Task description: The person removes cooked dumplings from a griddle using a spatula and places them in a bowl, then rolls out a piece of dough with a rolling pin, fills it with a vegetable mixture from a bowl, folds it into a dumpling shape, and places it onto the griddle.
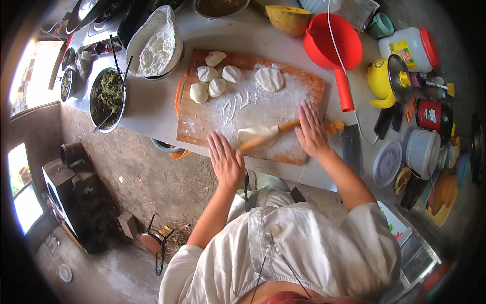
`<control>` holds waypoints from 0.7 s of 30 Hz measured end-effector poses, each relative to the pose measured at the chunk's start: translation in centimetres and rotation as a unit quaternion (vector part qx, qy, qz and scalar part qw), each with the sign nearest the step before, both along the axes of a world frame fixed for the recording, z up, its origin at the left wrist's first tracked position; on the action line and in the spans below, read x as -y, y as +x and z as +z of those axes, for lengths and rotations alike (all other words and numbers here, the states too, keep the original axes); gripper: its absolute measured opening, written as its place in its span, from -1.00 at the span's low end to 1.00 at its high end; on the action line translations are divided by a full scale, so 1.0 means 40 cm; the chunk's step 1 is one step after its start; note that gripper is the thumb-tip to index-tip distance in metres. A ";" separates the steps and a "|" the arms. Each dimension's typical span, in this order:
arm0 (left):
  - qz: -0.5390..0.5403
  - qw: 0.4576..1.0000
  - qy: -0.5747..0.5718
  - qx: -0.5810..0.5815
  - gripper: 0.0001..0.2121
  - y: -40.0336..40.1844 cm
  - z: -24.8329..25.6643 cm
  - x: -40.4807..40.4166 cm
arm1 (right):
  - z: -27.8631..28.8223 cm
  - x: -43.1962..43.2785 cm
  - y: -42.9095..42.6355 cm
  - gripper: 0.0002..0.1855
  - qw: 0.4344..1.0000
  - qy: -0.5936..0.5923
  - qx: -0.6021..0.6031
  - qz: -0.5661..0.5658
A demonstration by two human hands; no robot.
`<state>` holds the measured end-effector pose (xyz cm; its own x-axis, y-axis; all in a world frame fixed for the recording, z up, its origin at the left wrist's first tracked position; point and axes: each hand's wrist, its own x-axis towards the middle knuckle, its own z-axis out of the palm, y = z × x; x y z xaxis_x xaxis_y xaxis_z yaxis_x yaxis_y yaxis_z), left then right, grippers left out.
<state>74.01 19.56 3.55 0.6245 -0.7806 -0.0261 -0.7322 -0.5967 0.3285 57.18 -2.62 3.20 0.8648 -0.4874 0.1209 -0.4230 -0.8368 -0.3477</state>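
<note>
A wooden rolling pin (289,125), partly blurred, lies slantwise over a flat round of dough (258,133) near the front of the floured wooden board (190,129). My left hand (226,161) holds the pin's near left end under its palm, fingers stretched forward. At the other end, my right hand (312,129) bears on the pin with the fingers straight. A flattened dough round (269,79) rests farther back on the board. Several dough pieces (207,73) are grouped at its back left. The pin covers part of the dough beneath it.
Left of the board stand a bowl of flour (156,57) and a metal bowl of chopped greens (108,95) with utensils. A red ladle (334,41) is behind right, a cleaver (352,146) beside my right forearm. A white cable (336,41) crosses the ladle.
</note>
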 end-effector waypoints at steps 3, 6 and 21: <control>0.012 1.000 -0.014 -0.007 -0.41 0.027 -0.013 0.001 | 0.038 -0.008 0.057 -0.40 1.000 0.018 -0.014 0.004; 0.072 0.994 -0.037 0.076 -0.43 0.196 -0.012 0.129 | 0.013 0.077 0.180 -0.42 0.999 -0.031 0.014 -0.019; 0.059 0.988 -0.140 0.003 -0.63 0.148 0.035 0.081 | 0.019 -0.028 0.053 -0.70 0.979 0.141 0.148 -0.013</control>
<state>79.91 16.32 4.93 0.7117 -0.6780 0.1836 -0.6645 -0.5653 0.4887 59.30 -1.50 3.97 0.7994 -0.5583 0.2219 -0.2884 -0.6806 -0.6735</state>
